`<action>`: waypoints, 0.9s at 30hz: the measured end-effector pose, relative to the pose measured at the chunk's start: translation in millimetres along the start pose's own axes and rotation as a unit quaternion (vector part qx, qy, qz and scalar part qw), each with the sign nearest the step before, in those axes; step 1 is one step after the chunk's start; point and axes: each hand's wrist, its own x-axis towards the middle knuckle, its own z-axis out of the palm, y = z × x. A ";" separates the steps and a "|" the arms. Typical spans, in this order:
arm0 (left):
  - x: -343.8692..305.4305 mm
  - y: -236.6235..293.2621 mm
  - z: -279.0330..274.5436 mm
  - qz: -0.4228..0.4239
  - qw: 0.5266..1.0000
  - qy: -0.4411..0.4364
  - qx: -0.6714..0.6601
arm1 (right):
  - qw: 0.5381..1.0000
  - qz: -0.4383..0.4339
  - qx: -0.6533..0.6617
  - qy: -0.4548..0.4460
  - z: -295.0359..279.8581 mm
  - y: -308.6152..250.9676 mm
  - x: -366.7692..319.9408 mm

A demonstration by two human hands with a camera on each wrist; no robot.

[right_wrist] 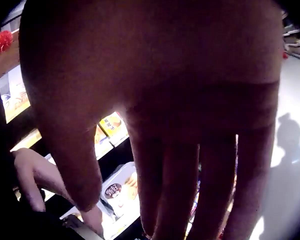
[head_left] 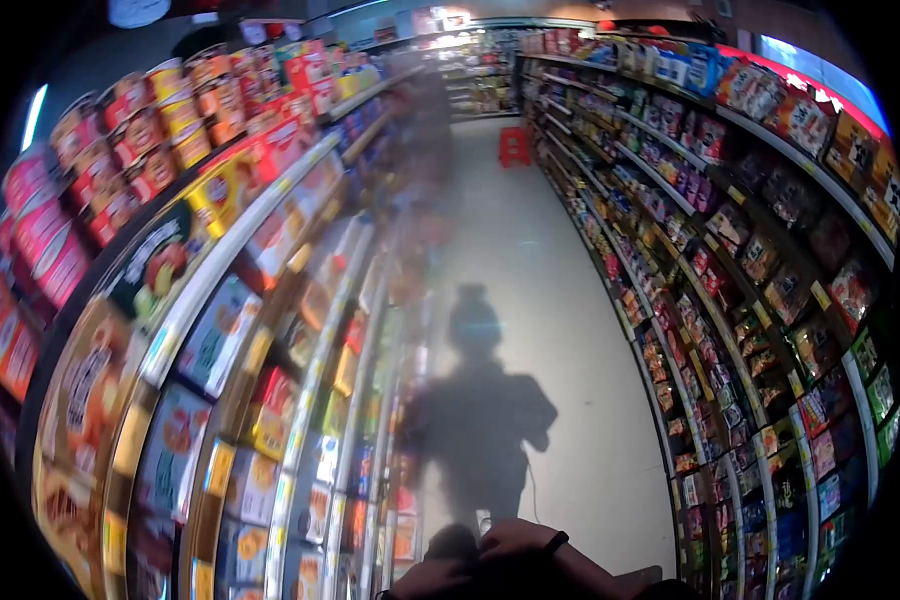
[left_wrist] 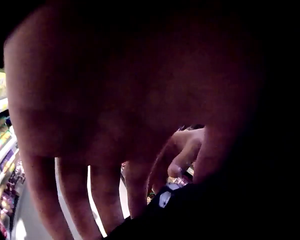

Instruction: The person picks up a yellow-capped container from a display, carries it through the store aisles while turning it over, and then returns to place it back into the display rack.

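Note:
At the bottom edge of the head view, my right hand [head_left: 518,537] lies in front of my body, a dark band [head_left: 555,542] around its wrist. My left hand [head_left: 432,576] is low beside it, partly in shadow. The left wrist view is filled by my left hand [left_wrist: 100,115], fingers pointing down, slightly spread and fairly straight. In the right wrist view my right hand [right_wrist: 165,105] has long, straight fingers and a thumb held apart. Nothing is seen held in either hand. Dark clothing hides part of both wrist views.
A pale aisle floor [head_left: 570,350] runs ahead, with a person's shadow [head_left: 480,420] on it. Shelves of packets [head_left: 710,270] line the right; boxes [head_left: 220,330] and stacked cups [head_left: 130,120] fill the left. A red stool [head_left: 514,146] stands at the far end.

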 end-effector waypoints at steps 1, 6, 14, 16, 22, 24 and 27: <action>22.9 1.3 -12.2 0.023 1.000 -0.010 -0.004 | 0.999 0.016 0.003 -0.031 -18.3 -2.0 5.0; 149.1 -43.1 -58.2 0.239 0.969 -0.014 0.062 | 0.990 0.059 0.129 0.021 -72.1 42.2 1.9; 314.8 46.9 -240.7 0.199 0.980 -0.005 -0.027 | 0.976 0.122 0.049 0.173 -278.1 83.7 25.8; 343.0 121.0 -317.3 0.107 0.988 -0.091 0.058 | 0.955 0.173 0.120 0.210 -348.6 67.6 30.9; 564.6 29.8 -310.0 0.270 0.931 -0.162 0.187 | 0.951 0.073 0.147 0.264 -458.7 127.7 53.0; 586.8 33.1 -334.3 0.217 0.948 -0.154 0.177 | 0.950 0.102 0.124 0.270 -480.9 157.6 71.5; 629.5 46.6 -372.2 0.138 0.972 -0.114 0.154 | 0.940 0.144 0.107 0.290 -540.4 192.8 92.1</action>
